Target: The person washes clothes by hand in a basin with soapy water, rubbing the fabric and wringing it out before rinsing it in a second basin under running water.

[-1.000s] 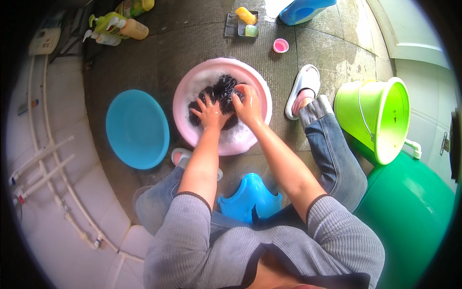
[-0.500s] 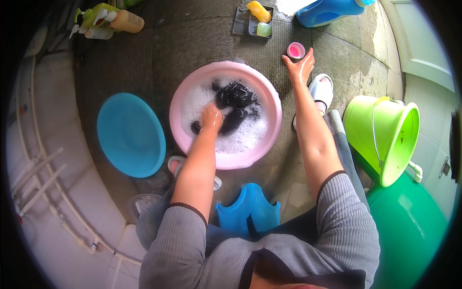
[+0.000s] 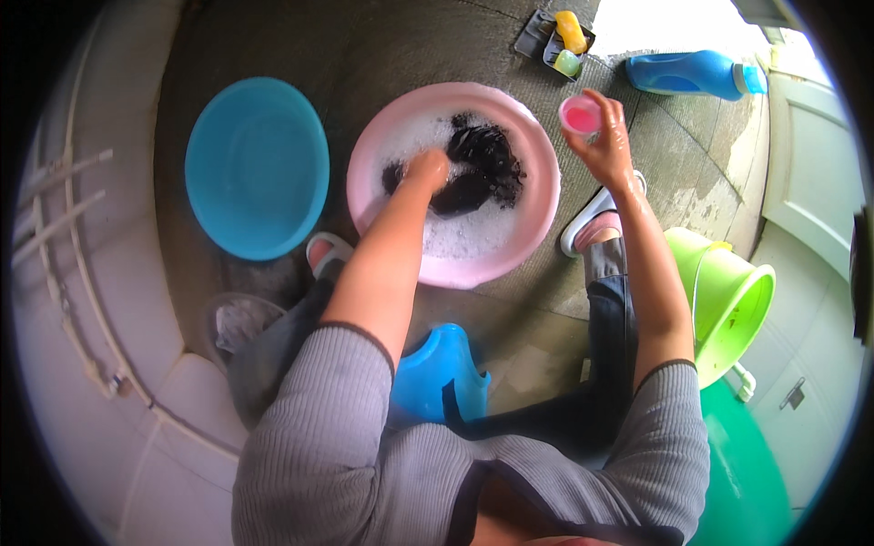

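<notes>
My left hand point(image 3: 428, 170) is inside the pink basin point(image 3: 543, 191), closed on wet black cloth point(image 3: 487, 156) that sits bunched among white suds point(image 3: 455, 238). Its fingertips are partly hidden by the cloth and foam. To the right of the basin, my wet right hand point(image 3: 608, 146) holds a small round cup point(image 3: 581, 116), pale-rimmed and bright pink inside, between thumb and fingers. The cup is raised off the floor, its opening turned toward me.
A blue basin point(image 3: 258, 168) stands to the left. Beyond my right hand are a blue bottle point(image 3: 687, 75) lying on its side and a black soap dish point(image 3: 535, 35) with yellow and green soap bars. A tipped lime-green bucket point(image 3: 719, 300) and a blue stool point(image 3: 442, 373) are nearer.
My right hand has grasped the small pink cup and lifted it off the floor. My left hand stays in the basin. The whole view has shifted and turned.
</notes>
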`<act>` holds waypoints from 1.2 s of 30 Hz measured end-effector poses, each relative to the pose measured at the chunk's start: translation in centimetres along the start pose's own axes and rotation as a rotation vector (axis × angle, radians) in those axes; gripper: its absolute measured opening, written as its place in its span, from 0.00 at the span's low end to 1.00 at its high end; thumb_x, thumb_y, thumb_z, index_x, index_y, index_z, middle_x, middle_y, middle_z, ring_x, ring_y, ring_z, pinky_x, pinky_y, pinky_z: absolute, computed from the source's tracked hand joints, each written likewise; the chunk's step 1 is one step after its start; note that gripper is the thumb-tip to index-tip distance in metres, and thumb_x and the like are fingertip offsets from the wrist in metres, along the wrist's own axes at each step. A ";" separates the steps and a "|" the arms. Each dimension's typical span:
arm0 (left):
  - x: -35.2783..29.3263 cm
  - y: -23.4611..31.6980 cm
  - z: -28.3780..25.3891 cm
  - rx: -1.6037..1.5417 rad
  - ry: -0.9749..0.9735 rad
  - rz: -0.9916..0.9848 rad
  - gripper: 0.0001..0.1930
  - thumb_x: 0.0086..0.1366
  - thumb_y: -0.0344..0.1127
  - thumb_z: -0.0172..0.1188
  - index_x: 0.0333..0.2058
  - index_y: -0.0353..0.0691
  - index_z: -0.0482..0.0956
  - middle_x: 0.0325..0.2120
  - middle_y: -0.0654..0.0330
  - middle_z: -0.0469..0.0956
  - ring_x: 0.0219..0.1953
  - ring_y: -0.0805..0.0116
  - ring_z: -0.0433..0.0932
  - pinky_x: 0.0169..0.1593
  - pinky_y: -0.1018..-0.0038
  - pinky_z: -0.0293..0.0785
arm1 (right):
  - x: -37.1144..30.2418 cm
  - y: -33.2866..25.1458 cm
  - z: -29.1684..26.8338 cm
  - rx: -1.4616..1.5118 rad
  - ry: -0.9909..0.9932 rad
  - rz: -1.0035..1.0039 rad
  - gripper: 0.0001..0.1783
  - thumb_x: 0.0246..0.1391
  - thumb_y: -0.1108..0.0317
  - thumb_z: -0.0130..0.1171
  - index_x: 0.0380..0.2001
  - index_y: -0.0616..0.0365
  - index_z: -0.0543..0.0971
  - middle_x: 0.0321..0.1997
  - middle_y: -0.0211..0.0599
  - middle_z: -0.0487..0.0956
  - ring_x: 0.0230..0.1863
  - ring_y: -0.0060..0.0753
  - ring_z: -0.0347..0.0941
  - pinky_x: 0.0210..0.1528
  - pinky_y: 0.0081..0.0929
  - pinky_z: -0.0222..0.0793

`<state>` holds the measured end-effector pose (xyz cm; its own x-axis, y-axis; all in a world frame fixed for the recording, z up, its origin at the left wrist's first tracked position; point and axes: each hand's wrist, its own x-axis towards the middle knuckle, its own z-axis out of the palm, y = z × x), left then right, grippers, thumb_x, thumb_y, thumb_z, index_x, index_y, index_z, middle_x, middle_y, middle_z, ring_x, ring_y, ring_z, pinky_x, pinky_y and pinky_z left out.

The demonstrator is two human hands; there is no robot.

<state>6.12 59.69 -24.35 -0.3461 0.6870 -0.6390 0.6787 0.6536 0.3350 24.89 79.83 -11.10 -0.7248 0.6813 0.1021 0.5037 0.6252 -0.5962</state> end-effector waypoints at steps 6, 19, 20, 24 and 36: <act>-0.9 -0.8 -2.5 -0.172 -0.011 0.025 0.24 0.51 0.47 0.59 0.47 0.47 0.72 0.44 0.50 0.73 0.49 0.51 0.71 0.51 0.60 0.66 | -1.5 -10.5 -0.8 -0.183 -0.500 -0.115 0.37 0.37 0.63 0.65 0.54 0.50 0.62 0.45 0.41 0.68 0.46 0.45 0.68 0.49 0.39 0.59; -6.5 -1.5 -2.7 -0.129 0.288 0.036 0.33 0.45 0.47 0.63 0.53 0.57 0.67 0.55 0.60 0.61 0.60 0.58 0.54 0.59 0.51 0.49 | -4.1 -18.5 -1.5 -0.505 -0.489 -0.366 0.36 0.34 0.69 0.65 0.52 0.48 0.65 0.47 0.35 0.69 0.50 0.41 0.64 0.50 0.39 0.57; -6.4 -1.6 -2.8 -0.133 0.284 0.029 0.33 0.45 0.47 0.63 0.53 0.57 0.67 0.55 0.60 0.61 0.60 0.58 0.54 0.59 0.52 0.49 | -4.3 -18.6 -1.5 -0.489 -0.466 -0.358 0.36 0.34 0.69 0.65 0.51 0.49 0.65 0.47 0.35 0.69 0.50 0.41 0.64 0.50 0.39 0.57; -5.4 -1.2 -2.3 -0.111 0.282 -0.023 0.31 0.46 0.44 0.62 0.53 0.57 0.67 0.56 0.60 0.60 0.61 0.58 0.53 0.60 0.51 0.48 | -5.7 -15.7 0.5 -0.296 -0.269 -0.191 0.33 0.35 0.69 0.66 0.48 0.56 0.65 0.48 0.40 0.69 0.51 0.46 0.62 0.53 0.41 0.57; -5.9 1.4 -2.5 -0.021 0.322 0.103 0.23 0.51 0.43 0.60 0.48 0.50 0.70 0.55 0.62 0.62 0.61 0.55 0.52 0.59 0.45 0.45 | -7.3 -7.3 8.5 0.032 -0.040 0.276 0.40 0.32 0.69 0.68 0.51 0.61 0.62 0.50 0.50 0.69 0.52 0.53 0.64 0.53 0.38 0.61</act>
<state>7.48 57.38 -18.35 -0.4657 0.8123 -0.3511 0.7080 0.5800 0.4030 22.47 67.08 -14.24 -0.5803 0.8084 -0.0985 0.6702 0.4054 -0.6217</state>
